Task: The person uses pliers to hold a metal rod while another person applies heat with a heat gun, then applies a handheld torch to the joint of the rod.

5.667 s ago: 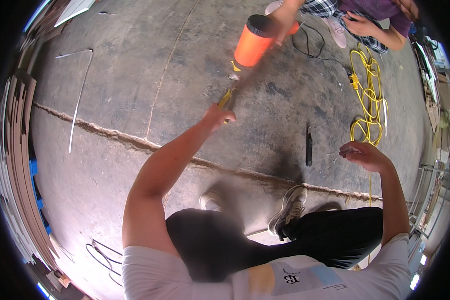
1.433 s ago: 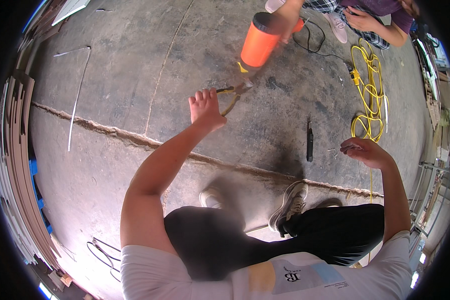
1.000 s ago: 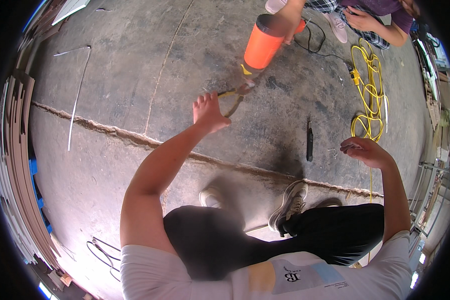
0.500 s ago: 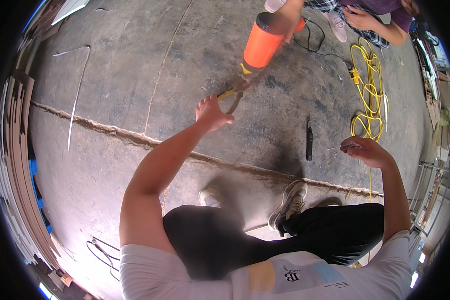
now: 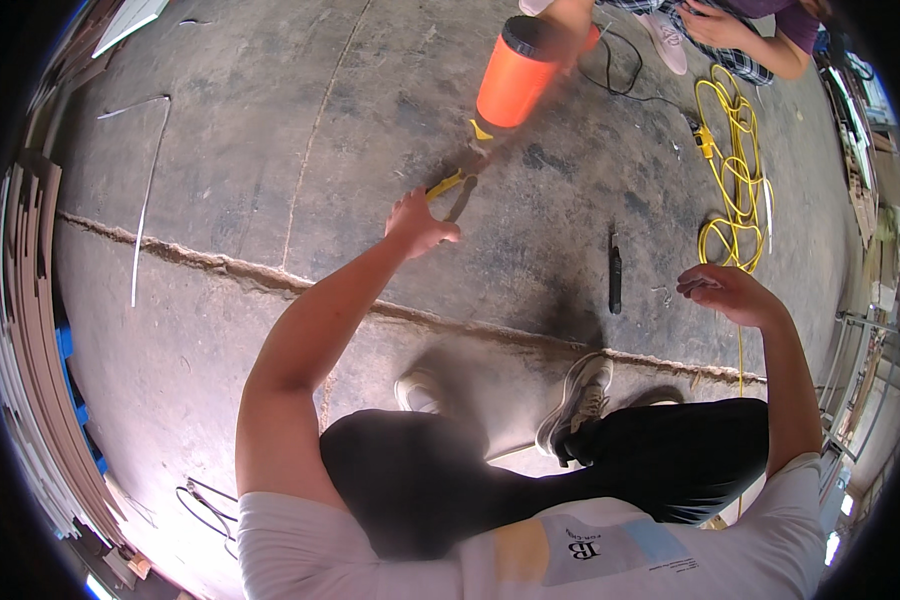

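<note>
My left hand [image 5: 418, 226] is closed round the handles of a pair of pliers [image 5: 446, 184] with yellow on one grip. The plier jaws point up and away, close to the nozzle end of an orange tool with a black cap that looks like a heat gun [image 5: 513, 85]. Whatever the jaws may grip is blurred. Another person's hand [image 5: 573, 22] holds the orange tool by its handle. On the right, my right hand [image 5: 722, 293] hovers over the floor, fingers loosely bent and darkened at the tips, with nothing seen in it. A black pen-shaped tool [image 5: 615, 280] lies to its left.
A yellow extension cord [image 5: 738, 180] lies coiled at the right, joined to a black cable [image 5: 625, 90]. The co-worker crouches at the far right. A rough crack [image 5: 220, 265] crosses the concrete floor. A bent white strip [image 5: 150, 210] and stacked boards [image 5: 32, 270] are at the left.
The orange tool, the pliers and my left hand sit slightly farther left and up in the picture, along with a small shift of the whole view. The grips look the same.
</note>
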Tool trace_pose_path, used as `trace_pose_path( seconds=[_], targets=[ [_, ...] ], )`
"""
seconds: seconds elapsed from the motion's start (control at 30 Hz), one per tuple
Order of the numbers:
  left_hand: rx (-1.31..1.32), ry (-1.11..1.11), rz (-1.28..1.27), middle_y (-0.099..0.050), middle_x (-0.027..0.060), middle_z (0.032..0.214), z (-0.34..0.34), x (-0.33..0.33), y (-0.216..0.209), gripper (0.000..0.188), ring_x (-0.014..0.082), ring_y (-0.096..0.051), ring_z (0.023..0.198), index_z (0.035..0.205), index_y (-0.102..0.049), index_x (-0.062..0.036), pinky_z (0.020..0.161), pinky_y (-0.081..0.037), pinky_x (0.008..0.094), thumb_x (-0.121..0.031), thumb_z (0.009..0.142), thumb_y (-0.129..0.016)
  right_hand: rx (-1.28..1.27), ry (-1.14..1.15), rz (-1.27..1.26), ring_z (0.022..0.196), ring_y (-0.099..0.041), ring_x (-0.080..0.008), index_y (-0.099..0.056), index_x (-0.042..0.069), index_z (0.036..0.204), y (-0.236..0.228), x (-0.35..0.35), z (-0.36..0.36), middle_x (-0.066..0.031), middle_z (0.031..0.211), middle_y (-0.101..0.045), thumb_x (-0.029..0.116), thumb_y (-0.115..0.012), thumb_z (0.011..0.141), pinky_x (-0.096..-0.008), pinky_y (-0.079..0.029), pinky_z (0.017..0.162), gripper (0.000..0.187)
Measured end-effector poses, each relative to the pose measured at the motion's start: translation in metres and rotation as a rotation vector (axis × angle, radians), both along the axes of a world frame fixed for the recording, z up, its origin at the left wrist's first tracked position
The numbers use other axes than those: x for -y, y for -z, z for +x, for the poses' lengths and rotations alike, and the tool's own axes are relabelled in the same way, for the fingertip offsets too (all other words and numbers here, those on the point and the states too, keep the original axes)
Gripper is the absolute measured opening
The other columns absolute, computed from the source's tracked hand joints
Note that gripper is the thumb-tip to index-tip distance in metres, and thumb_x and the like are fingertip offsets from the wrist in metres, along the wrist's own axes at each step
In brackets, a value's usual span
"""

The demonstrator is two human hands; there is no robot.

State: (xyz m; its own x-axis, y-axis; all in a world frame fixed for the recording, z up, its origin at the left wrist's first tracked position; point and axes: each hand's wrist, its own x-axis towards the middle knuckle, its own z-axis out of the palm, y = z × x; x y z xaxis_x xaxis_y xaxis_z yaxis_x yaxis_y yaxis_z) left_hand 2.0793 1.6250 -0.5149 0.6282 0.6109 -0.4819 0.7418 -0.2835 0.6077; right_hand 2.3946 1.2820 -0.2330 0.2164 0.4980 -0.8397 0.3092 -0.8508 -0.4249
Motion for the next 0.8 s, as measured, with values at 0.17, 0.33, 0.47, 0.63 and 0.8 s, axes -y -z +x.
trace_pose_path(
  seconds=[0.17,0.33,0.47,0.63,0.8],
  targets=[
    [-0.014,0.006,-0.028,-0.055,0.0276,0.143,0.0001,-0.0014,-0.0028,0.113,0.0398,-0.052,0.136,0.151,-0.041,0.0063,0.110,-0.046,0.0447,-0.038,0.059,-0.088,0.007,-0.043,0.016,0.118,-0.065,-0.0191,-0.061,0.001,0.134,0.0011,-0.0004,0.0017,-0.0094,0.124,-0.069,0.011,-0.063,0.101,-0.0356,-0.050,0.107,0.035],
    [0.000,0.003,-0.033,-0.053,0.0281,0.145,-0.0008,0.0000,-0.0038,0.114,0.0406,-0.049,0.139,0.152,-0.040,0.0066,0.113,-0.043,0.0454,-0.040,0.059,-0.087,0.010,-0.040,0.013,0.118,-0.065,-0.0190,-0.061,0.001,0.135,0.0002,-0.0010,0.0012,-0.0093,0.123,-0.070,0.009,-0.063,0.101,-0.0355,-0.050,0.106,0.035],
    [-0.003,0.008,-0.039,-0.052,0.0288,0.146,-0.0023,-0.0010,-0.0004,0.115,0.0406,-0.048,0.139,0.152,-0.040,0.0073,0.113,-0.043,0.0452,-0.040,0.059,-0.088,0.005,-0.024,0.015,0.118,-0.065,-0.0193,-0.061,0.001,0.135,-0.0009,-0.0029,-0.0004,-0.0095,0.123,-0.070,0.008,-0.062,0.101,-0.0354,-0.051,0.106,0.034],
    [-0.010,0.004,-0.031,-0.052,0.0293,0.145,-0.0013,-0.0003,0.0019,0.115,0.0412,-0.049,0.138,0.151,-0.041,0.0074,0.112,-0.044,0.0443,-0.041,0.059,-0.088,0.009,-0.019,0.010,0.118,-0.065,-0.0196,-0.061,0.001,0.135,-0.0003,-0.0010,0.0007,-0.0096,0.123,-0.070,0.007,-0.062,0.101,-0.0354,-0.051,0.107,0.034],
    [-0.009,-0.002,-0.025,-0.055,0.0295,0.142,-0.0014,-0.0006,0.0023,0.114,0.0420,-0.052,0.135,0.150,-0.041,0.0077,0.110,-0.045,0.0443,-0.041,0.059,-0.088,-0.012,0.003,0.023,0.119,-0.065,-0.0200,-0.060,0.000,0.135,-0.0001,0.0006,0.0007,-0.0100,0.124,-0.069,0.007,-0.062,0.101,-0.0356,-0.050,0.108,0.034]
  ],
)
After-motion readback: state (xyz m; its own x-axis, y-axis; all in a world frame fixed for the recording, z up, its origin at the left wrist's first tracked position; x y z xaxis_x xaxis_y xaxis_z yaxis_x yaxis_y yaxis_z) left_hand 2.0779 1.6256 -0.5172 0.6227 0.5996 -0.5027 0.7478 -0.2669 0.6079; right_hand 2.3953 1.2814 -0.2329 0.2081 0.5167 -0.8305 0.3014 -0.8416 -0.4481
